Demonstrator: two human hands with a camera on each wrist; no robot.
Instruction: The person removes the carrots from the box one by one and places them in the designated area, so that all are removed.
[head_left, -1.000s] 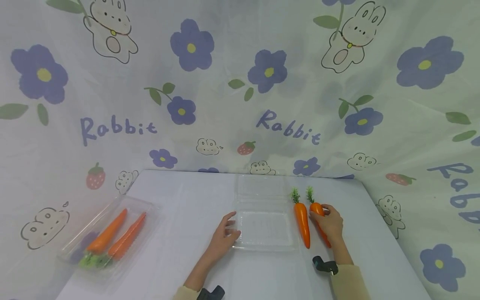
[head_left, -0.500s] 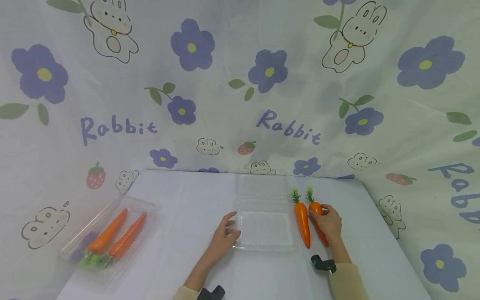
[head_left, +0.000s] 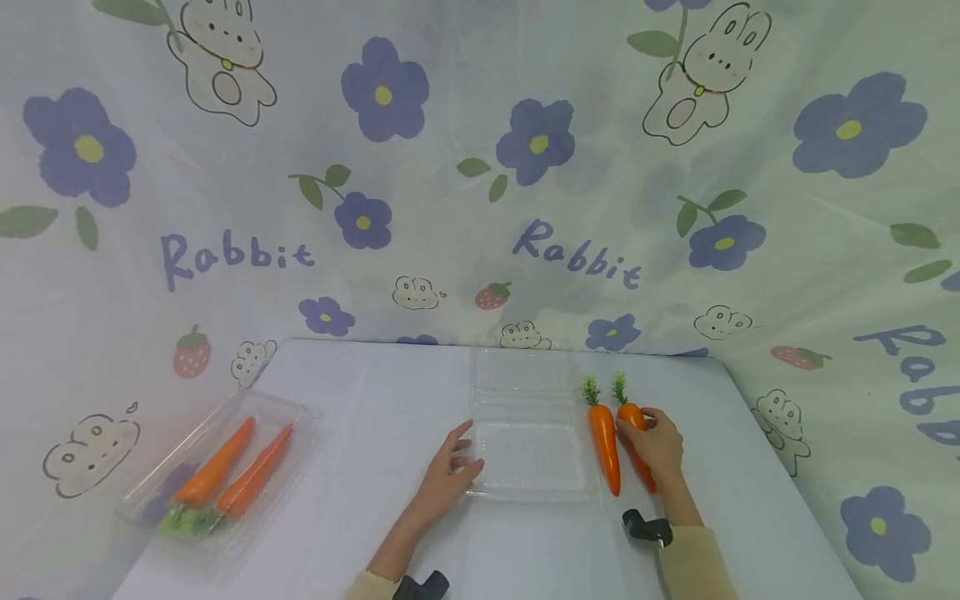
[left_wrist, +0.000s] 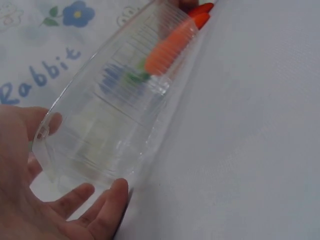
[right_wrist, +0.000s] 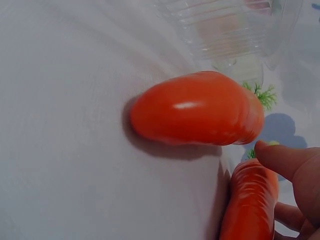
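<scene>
My right hand (head_left: 660, 446) grips a glossy orange carrot (head_left: 639, 458) near its leafy top, thumb on one side and fingers on the other; in the right wrist view this carrot (right_wrist: 250, 202) lies along the table. Just left of it rests another orange carrot (head_left: 603, 450), its tuft of green leaves pointing away. Beside these stands a clear plastic container (head_left: 531, 497) with its lid (head_left: 521, 372) folded back. My left hand (head_left: 444, 479), fingers spread and relaxed, touches the container's left side; in the left wrist view its fingertips are right at the clear wall (left_wrist: 145, 142).
At the far left, a clear plastic box (head_left: 288, 404) holds two more orange carrots (head_left: 217, 462) with green tops toward the near end. A white cloth with rabbits and purple flowers (head_left: 382, 96) hangs behind and around the white table (head_left: 360, 400).
My right hand and the carrot in it have shifted slightly left, toward the other carrot. The left hand and the container stay almost where they were.
</scene>
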